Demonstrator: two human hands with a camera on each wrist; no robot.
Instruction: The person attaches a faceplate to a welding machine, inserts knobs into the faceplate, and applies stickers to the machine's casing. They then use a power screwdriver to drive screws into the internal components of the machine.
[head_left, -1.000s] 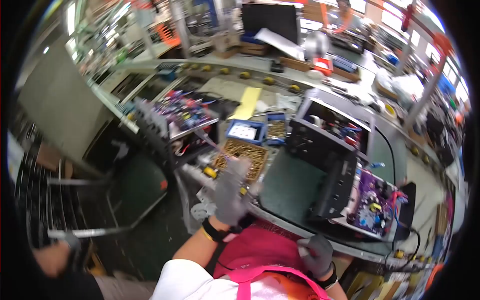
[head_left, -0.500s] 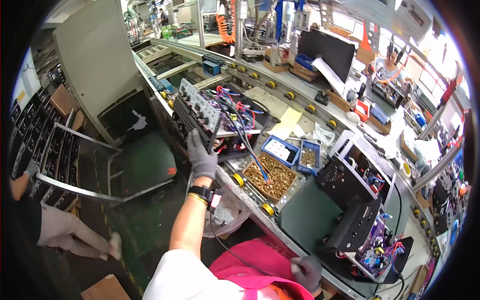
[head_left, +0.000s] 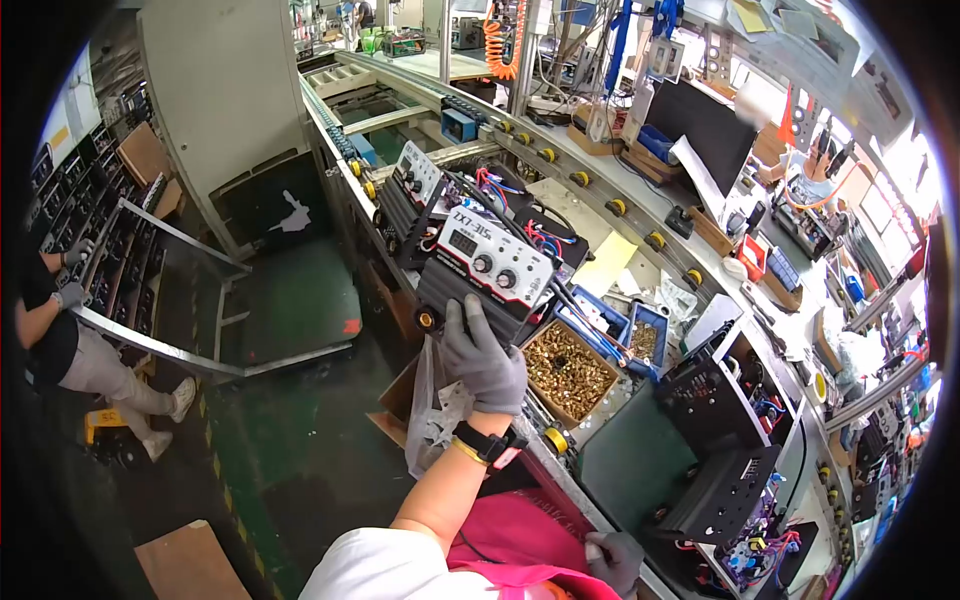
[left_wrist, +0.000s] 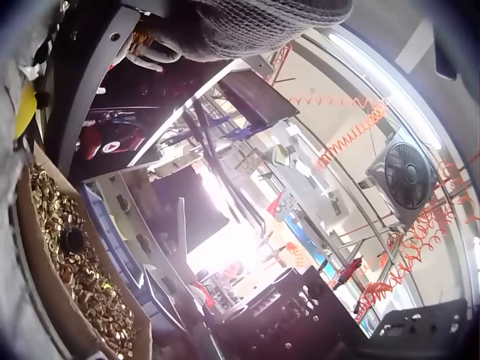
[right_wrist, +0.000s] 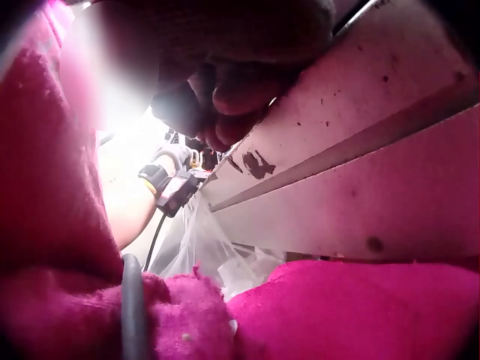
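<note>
Facing the head camera, the knobbed panel point(head_left: 497, 257) slants lengthwise down rightward.

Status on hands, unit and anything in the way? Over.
Left hand against unit; right hand by apron, off the unit. Unit's display faces the wearer. Second unit close behind, might crowd it.

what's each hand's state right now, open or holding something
Left hand: open, fingers laid fairly straight against the unit with the white control panel.
Right hand: open, fingers loosely curled beside the pink apron, nothing visible held.
</note>
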